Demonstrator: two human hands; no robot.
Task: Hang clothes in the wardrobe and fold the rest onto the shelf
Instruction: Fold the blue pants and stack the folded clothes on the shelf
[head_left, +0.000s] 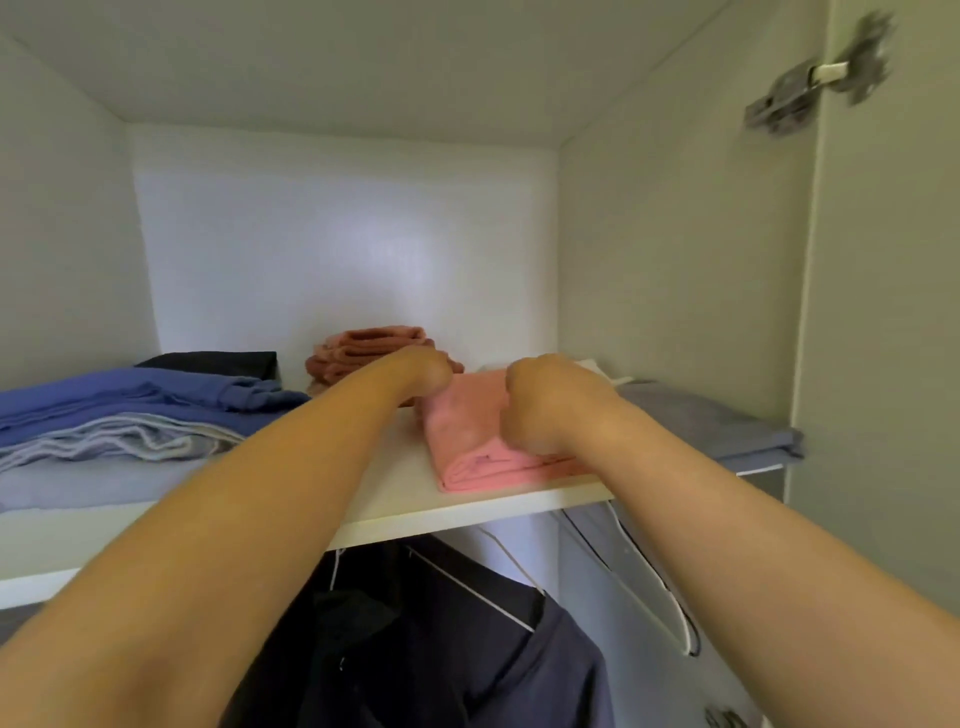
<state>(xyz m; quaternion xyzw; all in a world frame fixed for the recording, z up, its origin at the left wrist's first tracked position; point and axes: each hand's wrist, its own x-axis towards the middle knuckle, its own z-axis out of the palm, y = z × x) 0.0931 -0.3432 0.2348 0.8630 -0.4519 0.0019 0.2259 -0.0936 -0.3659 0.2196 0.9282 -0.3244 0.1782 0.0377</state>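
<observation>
left hand (423, 371) curled at far-left corner of pink towel (467, 447), grip unclear tbh | right hand (540, 395) fingers curled, gripping its top | towel folded at front of shelf (395, 483), rust towels (363, 348) behind | dark marking (722, 719) bottom right, too blurry to read

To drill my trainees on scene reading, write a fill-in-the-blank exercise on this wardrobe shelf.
1. The folded towel under the right hand is ____ in colour.
2. It lies on the white shelf, to the ____ of the blue stack.
3. Below the shelf, dark garments hang on ____.

Missing words: pink; right; hangers.
</observation>
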